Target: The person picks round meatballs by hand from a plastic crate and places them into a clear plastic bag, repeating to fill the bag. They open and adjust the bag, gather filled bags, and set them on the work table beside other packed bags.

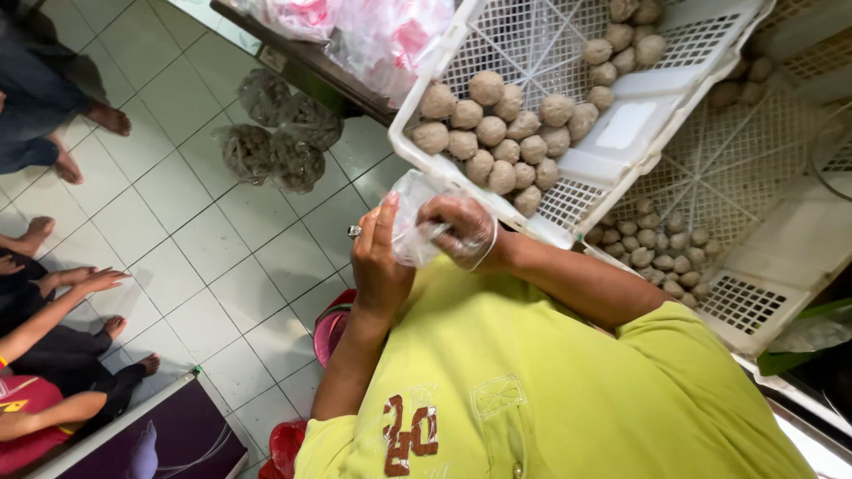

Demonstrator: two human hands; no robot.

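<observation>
Head view looks down on a person in a yellow-green shirt (532, 390) who stands at a white crate (612, 133) full of round brown balls (497, 133). Both hands meet just below the near edge of this crate. The left hand (377, 262) has a ring on one finger, and its fingers are closed on the edge of a thin clear bag (413, 217) and hold it up. The right hand (461, 232) is inside a see-through plastic glove, and it is curled and clenched on the same bag from the other side; I cannot tell if a ball is in its palm. So the bag is between the two hands, touching both, and just beside the corner of the crate. A second white crate (754, 293) lies under the first, to the right, with smaller balls (661, 253) in it. On the tiled floor (204, 239), well apart from the hands, lie several filled clear bags (275, 133) of the same brown balls. Pink and white bags (355, 27) rest on a dark shelf at the top. Near the person's feet is something pink and round, perhaps a bucket (330, 328). At the left edge other people (53, 355) sit on the floor, with bare feet and arms visible.
</observation>
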